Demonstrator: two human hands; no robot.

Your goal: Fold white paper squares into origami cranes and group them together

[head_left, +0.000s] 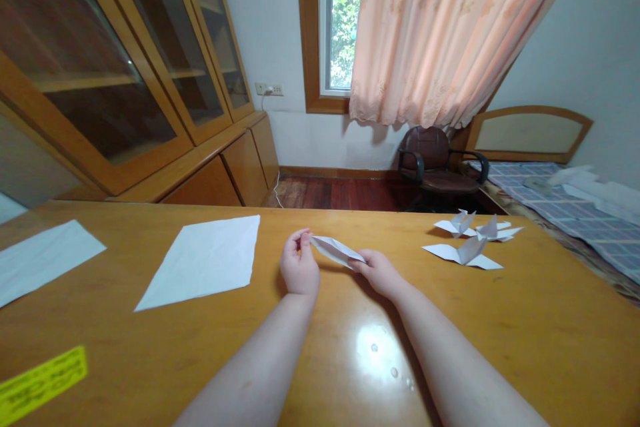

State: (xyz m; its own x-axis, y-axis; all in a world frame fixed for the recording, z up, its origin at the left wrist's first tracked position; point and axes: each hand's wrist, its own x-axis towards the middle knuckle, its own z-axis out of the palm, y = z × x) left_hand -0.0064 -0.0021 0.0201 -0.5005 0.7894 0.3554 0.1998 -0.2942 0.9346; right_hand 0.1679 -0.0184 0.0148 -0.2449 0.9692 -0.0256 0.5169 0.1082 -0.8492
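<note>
A narrow folded piece of white paper (334, 250) is held just above the wooden table (525, 333), near its middle. My left hand (299, 265) pinches its left tip between thumb and fingers. My right hand (379, 271) grips its right end, fingers closed on the fold. Both forearms stretch out over the tabletop toward the paper.
A flat white sheet (205, 259) lies to the left of my hands, another sheet (43, 259) at the far left edge. Folded paper cranes (470, 240) sit at the right. A yellow label (40, 383) is at the front left. Beyond stand a chair (435, 160), cabinets and a bed.
</note>
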